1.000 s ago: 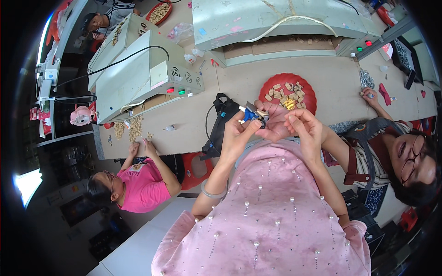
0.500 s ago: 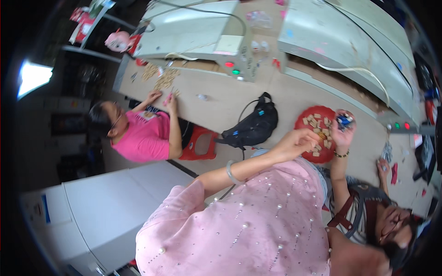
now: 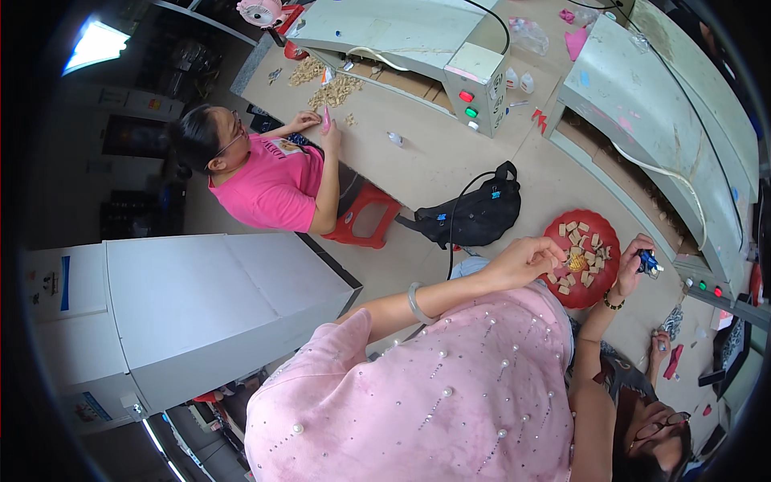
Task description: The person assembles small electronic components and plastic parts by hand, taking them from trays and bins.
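Note:
My left hand, a pale bangle on its wrist, reaches over the near left rim of a red round tray. Its thumb and fingertips are pinched together; anything between them is too small to make out. Beside the fingertips, a yellow-gold cluster lies in the tray among several small tan wooden blocks. Just past the tray's right rim, my right hand, with a beaded bracelet, is closed around a handful of small blue, dark and silvery pieces that look like clips.
A black bag lies left of the tray. Two pale green machines stand along the far side of the table. A co-worker in pink sits at the left by wooden pieces; another co-worker's hand rests at the right.
The whole view has shifted, so the tray and hands sit further right. My right hand has turned from an upward palm to a more side-on grip. My left hand stays pinched over the tray.

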A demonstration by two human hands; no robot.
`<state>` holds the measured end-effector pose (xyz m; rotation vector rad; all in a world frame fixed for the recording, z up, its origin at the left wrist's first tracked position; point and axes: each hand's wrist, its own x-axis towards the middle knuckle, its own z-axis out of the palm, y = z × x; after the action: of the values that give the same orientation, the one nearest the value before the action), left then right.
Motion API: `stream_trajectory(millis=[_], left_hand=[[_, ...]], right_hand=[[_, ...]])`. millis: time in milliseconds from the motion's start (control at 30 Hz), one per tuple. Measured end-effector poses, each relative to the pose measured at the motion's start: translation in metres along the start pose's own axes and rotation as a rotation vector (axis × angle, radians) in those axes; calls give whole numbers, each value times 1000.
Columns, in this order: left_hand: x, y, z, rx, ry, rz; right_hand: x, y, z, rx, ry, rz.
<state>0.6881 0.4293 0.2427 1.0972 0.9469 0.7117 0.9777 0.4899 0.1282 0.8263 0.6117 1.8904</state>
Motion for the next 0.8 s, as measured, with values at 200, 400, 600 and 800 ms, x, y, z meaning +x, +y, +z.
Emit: stream_trajectory(millis=[200,400,600,800], left_hand=[[4,10,1,69,-12,7],[7,15,-5,124,-15,36],[-2,12,-20,116,18,64],[-13,12,-32,59,131,164]], right_hand=[[-3,-14,6,-110,76,18],[4,-11,1,-363,68,-137],[8,-13,-7,-461,-51,-322],[6,-2,-9,-856,-160,-732]])
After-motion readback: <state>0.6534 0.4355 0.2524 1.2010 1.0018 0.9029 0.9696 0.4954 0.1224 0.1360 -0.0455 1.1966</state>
